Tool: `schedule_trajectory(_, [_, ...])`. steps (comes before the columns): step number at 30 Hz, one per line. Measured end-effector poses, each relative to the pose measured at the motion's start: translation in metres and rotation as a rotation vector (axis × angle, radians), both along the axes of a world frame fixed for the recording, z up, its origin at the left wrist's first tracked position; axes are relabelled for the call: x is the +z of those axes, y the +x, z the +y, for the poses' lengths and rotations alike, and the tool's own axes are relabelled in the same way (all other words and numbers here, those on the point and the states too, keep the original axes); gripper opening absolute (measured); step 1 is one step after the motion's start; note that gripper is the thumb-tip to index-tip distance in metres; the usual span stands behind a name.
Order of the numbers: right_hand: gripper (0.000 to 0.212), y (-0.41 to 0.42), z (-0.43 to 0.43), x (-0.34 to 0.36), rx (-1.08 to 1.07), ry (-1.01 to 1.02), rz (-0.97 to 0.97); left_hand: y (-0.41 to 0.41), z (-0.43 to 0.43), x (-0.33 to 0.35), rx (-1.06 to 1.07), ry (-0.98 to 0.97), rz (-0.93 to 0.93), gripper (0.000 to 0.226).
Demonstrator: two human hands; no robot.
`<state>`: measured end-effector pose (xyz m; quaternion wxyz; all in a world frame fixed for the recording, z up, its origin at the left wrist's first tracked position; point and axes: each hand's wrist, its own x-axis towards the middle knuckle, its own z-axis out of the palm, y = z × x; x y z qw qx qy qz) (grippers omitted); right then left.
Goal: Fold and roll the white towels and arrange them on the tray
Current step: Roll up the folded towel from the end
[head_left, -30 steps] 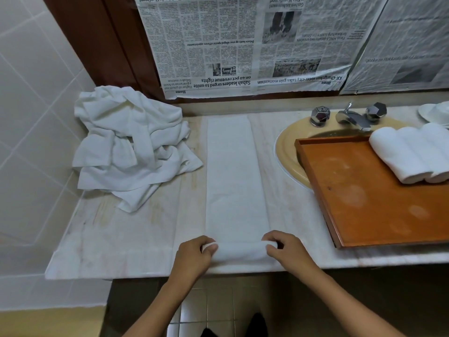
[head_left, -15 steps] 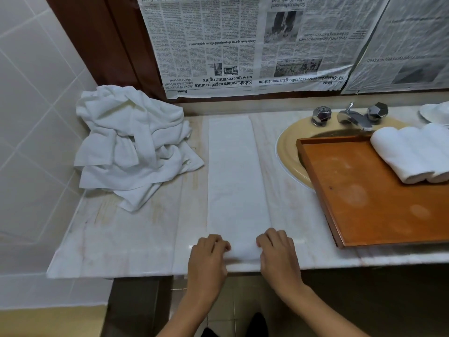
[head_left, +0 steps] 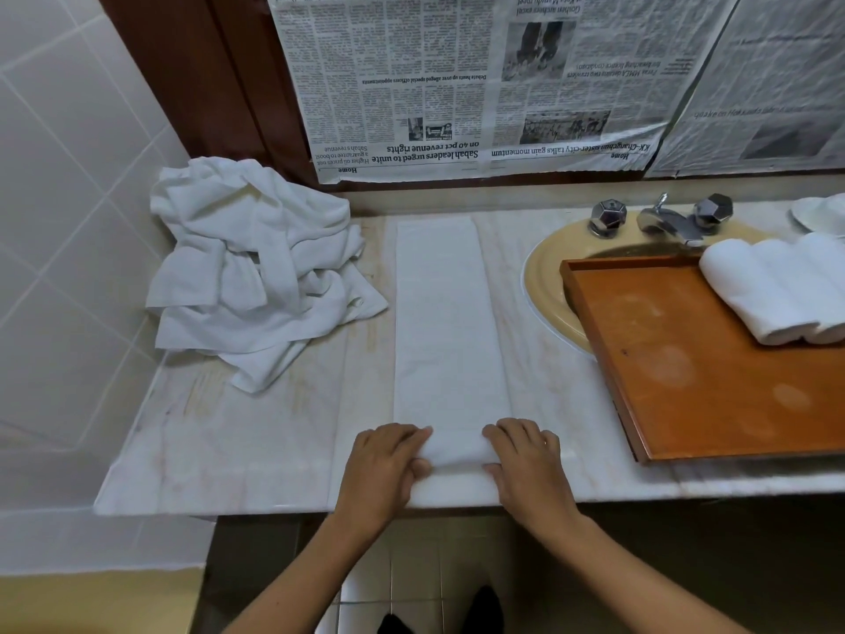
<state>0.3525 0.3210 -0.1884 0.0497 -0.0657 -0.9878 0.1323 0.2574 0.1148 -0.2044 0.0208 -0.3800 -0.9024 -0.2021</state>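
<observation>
Pinching the folded towel strip's [head_left: 450, 322] near end, left hand [head_left: 382, 469] and right hand [head_left: 526, 464] at either edge, for an even roll.

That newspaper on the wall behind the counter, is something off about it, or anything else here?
Yes. The newspaper hangs upside down: its headlines read inverted. The wooden tray also sits partly over the sink basin instead of flat on the counter. Nothing looks spilled or damaged.

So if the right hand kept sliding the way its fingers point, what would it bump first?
Probably only more of the flat folded towel ahead of the right hand; beyond it, the newspaper-covered wall.
</observation>
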Motion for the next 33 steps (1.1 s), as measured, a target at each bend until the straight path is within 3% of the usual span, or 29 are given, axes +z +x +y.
schedule_trajectory(4, [0.039, -0.008, 0.008, 0.008, 0.019, -0.112, -0.033, -0.007, 0.003, 0.005, 0.08, 0.049, -0.15, 0.031])
schedule_trajectory(11, [0.03, -0.015, 0.02, 0.015, -0.175, -0.621, -0.278, -0.006, 0.01, 0.006, 0.27, 0.122, -0.523, 0.025])
schedule_trajectory(15, [0.028, -0.022, 0.015, 0.015, -0.251, -0.66, -0.335, -0.008, 0.018, 0.011, 0.374, 0.131, -0.607, 0.021])
schedule_trajectory(18, [0.019, -0.021, 0.003, 0.014, -0.357, -0.569, -0.258, -0.002, 0.021, 0.021, 0.409, 0.14, -0.347, 0.017])
schedule_trajectory(20, [0.018, -0.017, -0.006, 0.018, -0.379, -0.407, -0.137, 0.005, 0.019, 0.02, 0.258, 0.104, -0.138, 0.025])
schedule_trajectory(22, [0.029, -0.011, -0.014, 0.015, -0.282, -0.257, -0.025, 0.015, 0.014, 0.011, 0.078, 0.091, 0.077, 0.038])
schedule_trajectory(24, [0.036, -0.003, -0.017, 0.006, -0.157, -0.152, 0.06, 0.025, 0.008, 0.005, 0.021, 0.141, 0.192, 0.032])
schedule_trajectory(28, [0.032, 0.011, -0.018, -0.006, -0.057, -0.029, 0.165, 0.029, -0.004, -0.013, -0.02, 0.197, 0.235, 0.029])
schedule_trajectory(31, [0.028, 0.014, -0.013, -0.007, 0.006, 0.015, 0.148, 0.019, -0.006, -0.019, -0.066, 0.1, 0.217, 0.039])
schedule_trajectory(33, [0.039, 0.011, -0.009, -0.006, 0.04, 0.033, 0.094, 0.01, -0.003, -0.014, -0.07, 0.018, 0.175, 0.047])
